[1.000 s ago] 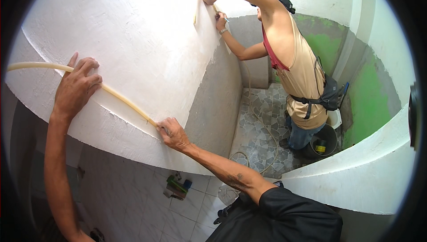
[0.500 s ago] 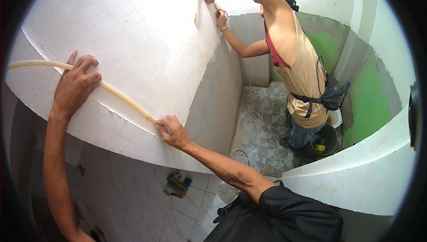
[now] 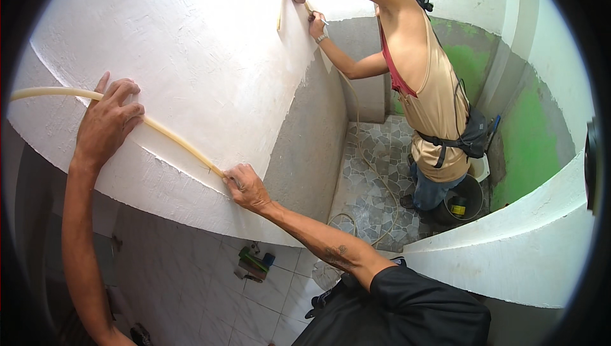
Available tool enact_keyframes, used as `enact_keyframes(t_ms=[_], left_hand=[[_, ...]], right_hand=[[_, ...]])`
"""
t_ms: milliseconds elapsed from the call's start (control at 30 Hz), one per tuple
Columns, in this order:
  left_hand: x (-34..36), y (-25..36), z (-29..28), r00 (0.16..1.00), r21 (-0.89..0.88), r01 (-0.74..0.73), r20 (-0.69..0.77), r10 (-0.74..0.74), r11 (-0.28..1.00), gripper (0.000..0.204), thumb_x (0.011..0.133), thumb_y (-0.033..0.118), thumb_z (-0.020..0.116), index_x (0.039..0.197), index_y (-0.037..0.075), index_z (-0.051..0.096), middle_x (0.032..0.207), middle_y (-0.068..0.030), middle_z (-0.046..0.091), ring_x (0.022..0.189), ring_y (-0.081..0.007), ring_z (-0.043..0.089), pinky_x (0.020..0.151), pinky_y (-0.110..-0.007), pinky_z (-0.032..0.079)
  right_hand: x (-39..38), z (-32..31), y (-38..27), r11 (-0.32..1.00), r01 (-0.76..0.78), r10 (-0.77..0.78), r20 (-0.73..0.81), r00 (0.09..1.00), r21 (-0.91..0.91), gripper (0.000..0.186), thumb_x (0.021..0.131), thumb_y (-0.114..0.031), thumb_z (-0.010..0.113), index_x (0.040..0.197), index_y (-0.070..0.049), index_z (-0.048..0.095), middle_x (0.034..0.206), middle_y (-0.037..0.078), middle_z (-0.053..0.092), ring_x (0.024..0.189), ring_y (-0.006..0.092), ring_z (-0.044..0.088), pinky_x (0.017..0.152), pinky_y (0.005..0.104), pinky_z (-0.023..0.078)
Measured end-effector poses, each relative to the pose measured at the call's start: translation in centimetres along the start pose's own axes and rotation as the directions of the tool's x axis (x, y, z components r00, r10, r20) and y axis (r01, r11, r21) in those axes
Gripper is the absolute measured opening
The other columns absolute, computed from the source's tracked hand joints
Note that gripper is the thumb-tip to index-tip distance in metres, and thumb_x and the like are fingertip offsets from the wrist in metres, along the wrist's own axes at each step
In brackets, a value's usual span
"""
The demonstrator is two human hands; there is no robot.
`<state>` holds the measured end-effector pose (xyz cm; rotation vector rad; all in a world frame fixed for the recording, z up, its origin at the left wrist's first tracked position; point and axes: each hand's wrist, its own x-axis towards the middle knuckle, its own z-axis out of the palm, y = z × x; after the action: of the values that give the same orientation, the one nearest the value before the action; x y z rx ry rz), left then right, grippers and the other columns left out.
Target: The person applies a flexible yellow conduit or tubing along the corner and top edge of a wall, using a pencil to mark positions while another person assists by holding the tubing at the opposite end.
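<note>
A pale yellow flexible tube (image 3: 173,135) lies along the white plastered wall (image 3: 172,47), close to its lower edge. My left hand (image 3: 109,117) is closed over it, fingers bent, and pins it against the wall. From there the tube runs on to the far left edge of the view. My right hand (image 3: 247,187) pinches the tube further right, near the wall's corner. The fingers hide the tube beyond that grip, so I cannot see whether it ends there.
A co-worker (image 3: 423,85) in a tan sleeveless top holds another piece of tubing (image 3: 280,15) against the wall. A dark bucket (image 3: 471,196) stands by their legs. Thin hose (image 3: 388,190) trails over the stone-patterned floor. Tools (image 3: 253,263) lie on tiles below me.
My hands and the tube stay in place. The co-worker's head and upper body have shifted very slightly right.
</note>
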<state>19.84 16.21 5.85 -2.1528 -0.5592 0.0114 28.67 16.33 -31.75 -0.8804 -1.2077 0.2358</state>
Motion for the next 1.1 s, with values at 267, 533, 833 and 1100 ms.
enact_keyframes(t_ms=[267,533,833,1100], left_hand=[[-0.04,-0.03,-0.07,1.0,-0.009,-0.008,-0.008,0.008,1.0,0.01,0.08,0.015,0.079,0.089,0.013,0.077,0.117,0.001,0.063,0.127,-0.0159,0.055,0.128,-0.047,0.026],[-0.29,-0.48,0.17,0.999,-0.039,-0.054,-0.006,0.054,0.998,0.012,0.078,0.009,0.078,0.087,0.008,0.07,0.118,-0.0036,0.061,0.129,-0.0223,0.054,0.126,-0.052,0.026],[-0.39,-0.24,-0.24,0.999,-0.026,-0.044,-0.014,0.044,0.999,0.007,0.081,0.015,0.078,0.085,0.01,0.075,0.115,-0.0013,0.063,0.123,-0.0171,0.056,0.126,-0.05,0.028],[-0.54,-0.24,0.03,0.998,-0.043,-0.048,-0.04,0.046,0.998,0.007,0.08,0.016,0.078,0.084,0.011,0.075,0.114,-0.0006,0.063,0.123,-0.0162,0.056,0.126,-0.049,0.028]], right_hand=[[-0.05,0.43,0.36,1.0,0.01,-0.01,-0.013,1.0,-0.002,0.012,0.089,-0.006,0.07,0.099,-0.002,0.067,0.086,0.013,0.061,0.083,0.0305,0.057,0.076,0.0415,0.048],[-0.22,0.74,0.39,1.0,0.017,-0.017,-0.018,1.0,-0.005,0.013,0.089,-0.006,0.071,0.1,-0.001,0.067,0.087,0.013,0.063,0.083,0.0304,0.058,0.077,0.0411,0.048],[-0.24,0.65,-0.02,1.0,0.026,-0.026,-0.015,1.0,-0.012,0.013,0.088,-0.005,0.071,0.099,-0.001,0.065,0.085,0.013,0.061,0.082,0.0308,0.057,0.075,0.0416,0.047],[-0.49,0.67,0.24,0.998,0.045,-0.046,-0.018,0.999,-0.033,0.013,0.088,-0.004,0.07,0.1,-0.002,0.065,0.086,0.013,0.061,0.083,0.0314,0.057,0.076,0.0419,0.047]])
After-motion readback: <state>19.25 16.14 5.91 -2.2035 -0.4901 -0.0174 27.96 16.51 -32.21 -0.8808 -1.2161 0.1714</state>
